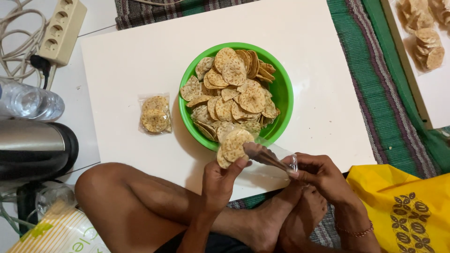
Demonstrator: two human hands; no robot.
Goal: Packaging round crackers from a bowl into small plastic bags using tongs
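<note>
While the person sits cross-legged at the near edge of a low white table (140,61), the left hand (219,180) is raised with its fingers (240,164) pinched on a small stack of round speckled crackers (233,146), held just over the near rim of a green bowl (284,93) that stands on the table and is heaped with more of the same crackers. The right hand (318,172) is just beside it, its fingers closed on the mouth of a clear plastic bag (272,157) that stretches from that hand toward the stack; the end of the bag touches or overlaps the crackers, though whether they are already inside it cannot be told. To the left of the bowl, apart from it, a small sealed packet of crackers (155,114) lies flat on the table. Past the table's left edge are a power strip (62,29) with a cable, a clear plastic bottle (29,102) on its side and a dark steel flask (35,149). A green striped mat (384,103) runs along the right, a yellow patterned cloth (403,206) lies near the right wrist, and more crackers (424,33) sit on a white surface at the upper right corner
</note>
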